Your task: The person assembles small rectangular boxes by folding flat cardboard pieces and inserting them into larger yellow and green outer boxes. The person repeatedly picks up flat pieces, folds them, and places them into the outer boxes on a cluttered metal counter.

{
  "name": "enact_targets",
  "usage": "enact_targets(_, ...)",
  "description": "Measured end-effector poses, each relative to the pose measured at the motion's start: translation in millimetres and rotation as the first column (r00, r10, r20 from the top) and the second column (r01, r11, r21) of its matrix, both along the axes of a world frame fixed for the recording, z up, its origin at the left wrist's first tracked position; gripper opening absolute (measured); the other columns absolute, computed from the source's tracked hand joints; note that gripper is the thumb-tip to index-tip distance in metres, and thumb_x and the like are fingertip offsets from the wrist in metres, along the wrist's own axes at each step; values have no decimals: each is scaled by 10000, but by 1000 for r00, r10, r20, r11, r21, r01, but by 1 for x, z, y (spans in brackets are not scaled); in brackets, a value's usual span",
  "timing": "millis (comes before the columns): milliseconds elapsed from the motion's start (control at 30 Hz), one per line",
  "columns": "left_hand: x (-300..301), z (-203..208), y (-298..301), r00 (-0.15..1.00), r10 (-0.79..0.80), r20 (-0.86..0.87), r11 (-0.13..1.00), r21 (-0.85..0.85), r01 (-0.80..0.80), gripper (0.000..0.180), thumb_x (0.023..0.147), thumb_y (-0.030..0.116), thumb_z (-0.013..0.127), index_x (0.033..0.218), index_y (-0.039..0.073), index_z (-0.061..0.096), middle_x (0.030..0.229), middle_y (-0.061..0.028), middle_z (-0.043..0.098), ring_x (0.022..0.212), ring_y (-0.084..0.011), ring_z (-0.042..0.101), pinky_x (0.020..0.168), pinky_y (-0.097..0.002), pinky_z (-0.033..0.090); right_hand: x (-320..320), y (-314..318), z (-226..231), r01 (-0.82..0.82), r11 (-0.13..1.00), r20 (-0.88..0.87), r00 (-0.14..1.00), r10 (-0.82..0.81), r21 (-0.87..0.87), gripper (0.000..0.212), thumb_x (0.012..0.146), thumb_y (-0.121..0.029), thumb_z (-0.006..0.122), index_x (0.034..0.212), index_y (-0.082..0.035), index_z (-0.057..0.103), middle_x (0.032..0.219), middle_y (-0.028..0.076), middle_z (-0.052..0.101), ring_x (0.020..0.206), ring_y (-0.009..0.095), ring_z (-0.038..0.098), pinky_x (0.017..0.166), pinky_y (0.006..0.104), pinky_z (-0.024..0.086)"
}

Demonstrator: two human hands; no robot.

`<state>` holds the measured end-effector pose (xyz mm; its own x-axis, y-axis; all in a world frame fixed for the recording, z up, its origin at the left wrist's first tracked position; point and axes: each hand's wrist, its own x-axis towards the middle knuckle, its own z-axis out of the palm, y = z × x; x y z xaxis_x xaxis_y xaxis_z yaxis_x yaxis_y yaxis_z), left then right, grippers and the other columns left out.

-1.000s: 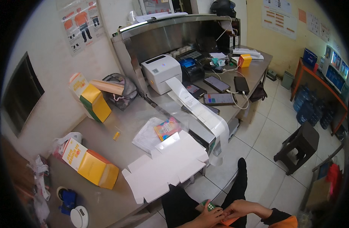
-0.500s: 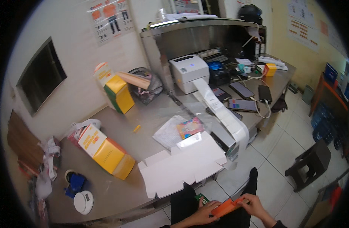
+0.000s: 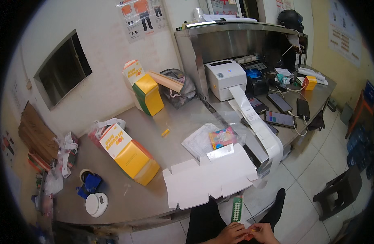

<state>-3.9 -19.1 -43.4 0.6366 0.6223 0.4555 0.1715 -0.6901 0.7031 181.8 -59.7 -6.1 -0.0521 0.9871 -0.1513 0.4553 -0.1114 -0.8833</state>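
Note:
Low over my lap, my left hand (image 3: 232, 233) is closed, and a narrow green piece with a white pattern (image 3: 237, 209) sticks up from its fingers. My right hand (image 3: 263, 233) is closed beside it, its fingers on a small orange piece (image 3: 249, 236) that lies between both hands and is mostly hidden. Just beyond the hands, a white unfolded carton (image 3: 209, 181) lies flat at the table's near edge. A colourful packet (image 3: 222, 137) rests on paper behind it.
Two yellow-and-white cartons (image 3: 130, 156) stand or lie on the metal table (image 3: 154, 203). A white label printer (image 3: 225, 79) trails a long paper strip (image 3: 260, 128) over the edge. A white scale (image 3: 96, 204), blue tape dispenser (image 3: 89, 183), several phones (image 3: 279, 118) and a dark stool (image 3: 339, 185) surround the workspace.
The view has shifted left, and my hands have come closer together and lower. The green patterned piece now stands upright above my left hand; the orange piece is largely covered by fingers.

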Motion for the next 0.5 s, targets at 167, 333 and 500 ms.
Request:
enact_targets(167,2,11,0,985,162,-62,987,-8,-163,129,744,163,662,844,87,633,765,-87,523,727,-278,525,663,-407,427,0,3,-2,34,999,-93,995,-33,10,141,806,-64,571,878,24,655,755,146,658,674,181,615,632,312,487)
enact_targets(333,9,24,8,977,213,27,937,277,-212,136,727,149,664,820,59,624,806,-101,552,737,-279,531,662,-403,443,5,4,0,45,998,-76,996,-47,-34,175,853,-63,544,957,18,659,836,159,675,749,199,633,691,319,492)
enact_targets(500,8,26,11,989,139,-60,953,278,-117,126,718,138,653,803,56,608,810,-101,556,743,-283,546,658,-395,454,1,2,14,36,999,-150,988,-39,-26,191,862,-74,547,989,12,662,904,158,681,815,222,643,740,325,492)
